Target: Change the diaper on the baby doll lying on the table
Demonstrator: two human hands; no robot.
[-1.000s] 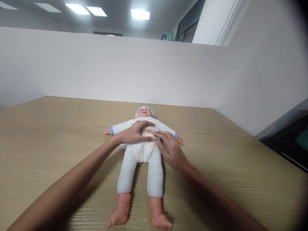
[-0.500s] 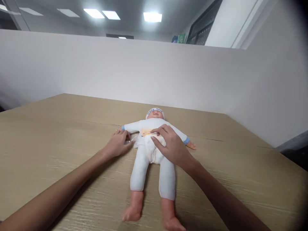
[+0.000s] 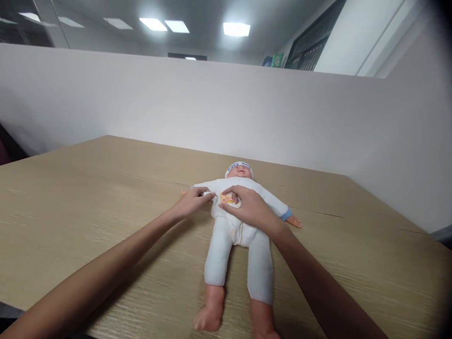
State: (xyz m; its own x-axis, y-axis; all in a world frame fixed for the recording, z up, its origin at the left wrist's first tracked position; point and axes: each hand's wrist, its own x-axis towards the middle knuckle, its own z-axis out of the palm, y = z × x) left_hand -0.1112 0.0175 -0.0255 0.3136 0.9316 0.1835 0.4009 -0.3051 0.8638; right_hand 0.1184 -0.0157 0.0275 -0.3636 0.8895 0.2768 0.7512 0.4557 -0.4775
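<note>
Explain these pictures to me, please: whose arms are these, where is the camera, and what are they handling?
No machine here: these are a person's bare arms, seen by a camera worn on that person's head, looking forward and down. On the wooden table lies a doll on its back, feet toward us, wearing a diaper over white clothes. The left hand appears to pinch the diaper's side edge; the right hand curves open over its front.

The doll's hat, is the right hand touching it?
Apart. The head view shows the hat farther up, with the white-clothed chest of the doll in plain sight between it and the right hand.
</note>
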